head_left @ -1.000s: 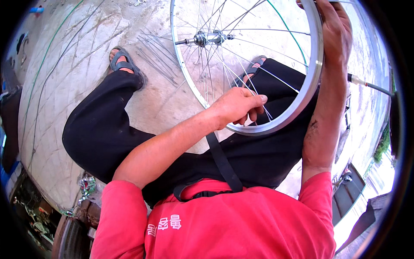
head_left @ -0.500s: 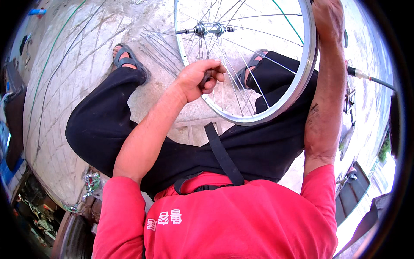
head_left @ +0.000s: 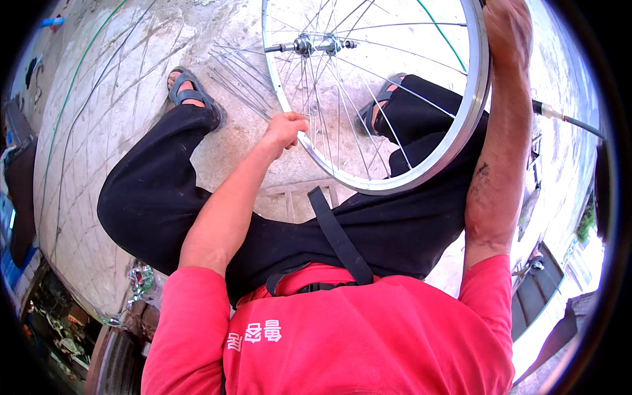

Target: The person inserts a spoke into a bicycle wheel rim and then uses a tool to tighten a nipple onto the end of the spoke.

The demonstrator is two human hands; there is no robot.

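A silver bicycle wheel rim [head_left: 475, 108] without a tyre stands tilted between my knees, its lower edge against my right thigh. Thin spokes run from it to the metal hub [head_left: 315, 45] with its axle. At the lower left of the rim, my left hand [head_left: 287, 131] is closed around its edge; some fingertips are hidden. Higher up on the far right side, my right hand [head_left: 508, 33] grips the rim, its fingers mostly out of sight behind it and cut by the picture's top.
Several loose spokes [head_left: 240, 79] lie on the concrete floor left of the wheel, near my sandalled left foot [head_left: 191, 91]. A green line [head_left: 79, 76] crosses the floor. A black-handled rod or hose [head_left: 553, 112] shows beyond my right arm. Assorted clutter [head_left: 66, 322] fills the lower left.
My left hand has moved left and down from in front of the spokes to the rim, and its fingers have closed there. The wheel has shifted very slightly; my right hand keeps its grip.
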